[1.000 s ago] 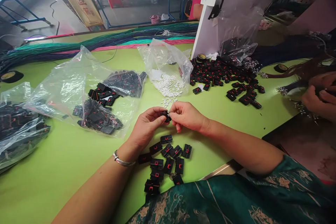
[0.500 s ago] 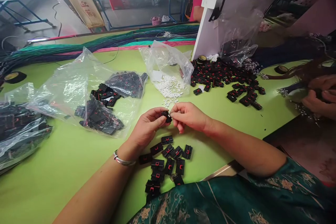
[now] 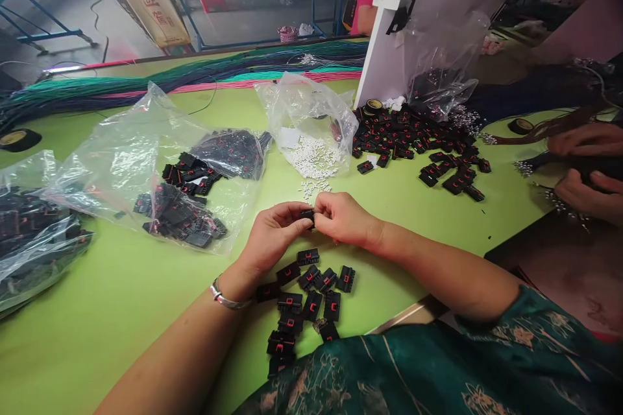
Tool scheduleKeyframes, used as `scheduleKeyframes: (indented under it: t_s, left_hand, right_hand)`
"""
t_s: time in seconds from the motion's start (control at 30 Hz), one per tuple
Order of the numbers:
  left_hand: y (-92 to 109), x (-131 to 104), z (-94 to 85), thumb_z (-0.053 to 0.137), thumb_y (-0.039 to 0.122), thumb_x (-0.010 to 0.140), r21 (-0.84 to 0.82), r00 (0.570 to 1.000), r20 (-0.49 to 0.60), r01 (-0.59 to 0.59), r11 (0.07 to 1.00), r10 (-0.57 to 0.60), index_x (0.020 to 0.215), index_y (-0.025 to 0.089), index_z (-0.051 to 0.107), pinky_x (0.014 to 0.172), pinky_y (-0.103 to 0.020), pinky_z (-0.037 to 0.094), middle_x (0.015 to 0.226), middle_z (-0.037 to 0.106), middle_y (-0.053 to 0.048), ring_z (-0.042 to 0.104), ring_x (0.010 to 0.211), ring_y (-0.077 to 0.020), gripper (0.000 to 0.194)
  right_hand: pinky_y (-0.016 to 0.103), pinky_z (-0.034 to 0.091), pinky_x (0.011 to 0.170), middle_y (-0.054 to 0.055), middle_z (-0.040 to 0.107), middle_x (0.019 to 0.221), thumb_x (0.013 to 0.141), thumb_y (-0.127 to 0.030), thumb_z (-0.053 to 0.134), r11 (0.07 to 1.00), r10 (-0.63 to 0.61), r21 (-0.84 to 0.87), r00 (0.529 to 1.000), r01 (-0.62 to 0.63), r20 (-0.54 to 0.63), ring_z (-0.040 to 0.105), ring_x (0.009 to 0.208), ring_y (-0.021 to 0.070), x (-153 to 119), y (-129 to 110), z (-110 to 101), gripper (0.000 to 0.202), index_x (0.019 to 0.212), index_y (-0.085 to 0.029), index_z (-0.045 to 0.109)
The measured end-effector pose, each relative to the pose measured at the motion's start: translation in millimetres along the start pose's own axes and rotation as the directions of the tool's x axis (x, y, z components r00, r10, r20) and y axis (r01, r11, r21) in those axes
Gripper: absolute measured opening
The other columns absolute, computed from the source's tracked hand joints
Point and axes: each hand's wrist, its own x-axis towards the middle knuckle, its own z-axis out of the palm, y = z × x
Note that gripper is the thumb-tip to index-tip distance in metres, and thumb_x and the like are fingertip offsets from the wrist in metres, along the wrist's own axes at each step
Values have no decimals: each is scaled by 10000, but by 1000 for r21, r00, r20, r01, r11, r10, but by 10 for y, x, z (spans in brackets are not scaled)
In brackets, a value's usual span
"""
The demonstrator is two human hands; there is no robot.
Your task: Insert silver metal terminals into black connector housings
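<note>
In the middle of the head view, my left hand (image 3: 272, 233) is closed around a small black connector housing (image 3: 307, 214), gripped between thumb and fingers. My right hand (image 3: 343, 217) is pinched and presses against the housing's right side; whatever its fingertips hold is hidden. Just beyond the hands, small white plugs (image 3: 316, 162) spill from the mouth of a clear plastic bag (image 3: 275, 100). Below the hands lie several black connector housings with red clips (image 3: 332, 306), in a loose group reaching to my clothing.
Clear bags of black housings (image 3: 180, 211) lie on the left. At the right is a heap of housings (image 3: 403, 133) by a white upright panel (image 3: 384, 52). Wire bundles (image 3: 195, 71) run along the back. A co-worker's hands (image 3: 591, 175) are at the far right, near tape (image 3: 520, 126).
My right fingers have closed in against the housing, and the white bit seen there before is now hidden. The view has shifted slightly. The co-worker's hands have moved a little.
</note>
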Motion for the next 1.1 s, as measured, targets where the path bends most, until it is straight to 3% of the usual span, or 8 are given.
scheduleKeyframes:
  t_s: [0.1, 0.2, 0.3, 0.47, 0.8, 0.97, 1.03, 1.1]
  left_hand:
    - [-28, 9, -4, 855, 258, 635, -68, 999, -20, 38, 997, -39, 888, 162, 759, 780, -302, 541, 853, 760, -56, 672, 743, -164, 287]
    - [-38, 15, -7, 856, 265, 642, -237, 997, 4, 79, 968, -81, 930, 181, 752, 738, -304, 553, 851, 755, -42, 672, 697, -151, 317]
    - [-20, 15, -2, 857, 262, 649, -339, 992, 65, 120, 933, -104, 942, 187, 755, 745, -299, 558, 897, 753, -47, 682, 745, -152, 319]
    - [-18, 16, -6, 855, 266, 657, -358, 990, 81, 137, 924, -115, 955, 185, 758, 753, -293, 555, 907, 755, -54, 688, 761, -153, 323]
    - [-31, 19, -6, 837, 285, 672, -136, 998, 45, 45, 990, -40, 930, 171, 746, 720, -281, 554, 870, 756, -52, 674, 704, -146, 296]
    - [14, 7, 33, 829, 330, 672, -79, 997, 60, -39, 996, 43, 1031, 171, 682, 651, -273, 522, 709, 694, -12, 644, 633, -142, 420]
    - [32, 23, -7, 826, 360, 666, 26, 991, 102, -91, 996, 88, 1048, 172, 667, 628, -274, 505, 673, 671, -2, 620, 605, -141, 454]
    - [78, 63, -138, 775, 394, 721, 257, 982, 91, -181, 949, 163, 1025, 176, 676, 658, -293, 504, 738, 695, -28, 626, 650, -158, 388]
  right_hand:
    - [191, 348, 462, -41, 533, 546, 760, -134, 573, 992, -87, -103, 991, 77, -98, 492, 481, 76, -11, -22, 27, 147, 648, -186, 494]
    - [177, 369, 414, -55, 565, 537, 847, -174, 514, 986, 46, 159, 999, -41, -27, 502, 396, 66, -38, -72, 12, 105, 742, -187, 512]
    - [158, 396, 380, -54, 605, 538, 885, -195, 498, 910, 128, 385, 988, -151, 85, 533, 364, 65, -43, -101, -29, 114, 773, -178, 512]
    - [148, 437, 380, -55, 625, 540, 883, -192, 520, 866, 120, 474, 987, -158, 110, 548, 361, 62, -21, -76, -42, 98, 788, -173, 510]
    - [145, 316, 308, -86, 537, 486, 789, -131, 545, 956, 107, 266, 992, -119, 60, 487, 310, 61, 4, -10, 5, 117, 719, -191, 473]
    - [170, 390, 371, -67, 550, 541, 881, -279, 515, 944, 31, 325, 997, -53, 71, 500, 361, 61, 1, -38, -46, 159, 755, -184, 499]
    - [174, 372, 367, -70, 531, 528, 900, -337, 507, 946, 27, 318, 993, -62, 114, 479, 358, 62, 0, -42, -50, 207, 756, -187, 494]
    - [182, 340, 359, -66, 532, 532, 912, -359, 487, 951, 75, 288, 986, -116, 149, 460, 354, 64, 6, -33, -41, 229, 756, -191, 491]
